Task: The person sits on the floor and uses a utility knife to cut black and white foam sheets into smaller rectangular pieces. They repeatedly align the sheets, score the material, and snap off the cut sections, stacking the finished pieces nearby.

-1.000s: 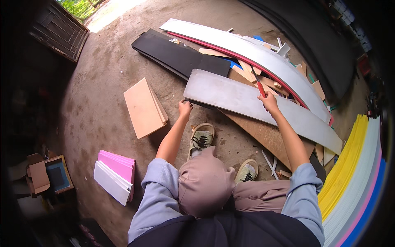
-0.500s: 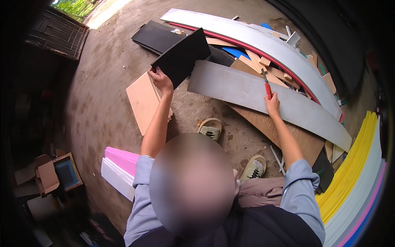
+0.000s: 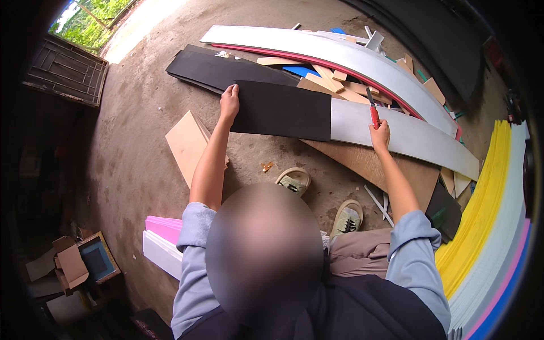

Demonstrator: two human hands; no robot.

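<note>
1. I see my left hand with fingers spread and pressed flat on the near-left corner of a black sheet; it pins the sheet and grips nothing.
2. My right hand is closed around a red-handled cutter, its tip pointing away from me over the grey panel. I think the blade touches the panel, but the view is too small to be sure.
3. The black sheet lies flat across the left end of the long grey panel, covering it; its right edge ends just left of the cutter.
4. The grey panel runs rightward across the concrete floor, resting on a brown board.
5. Beyond the sheet lie longer black sheets, wood offcuts and a curved white panel with a red edge.
6. Near my left forearm a tan board lies on the floor.
7. My two shoes sit just below the brown board.
8. Stacked yellow, white and pink sheets line the floor's right edge; pink and white blocks sit at the near left.
</note>
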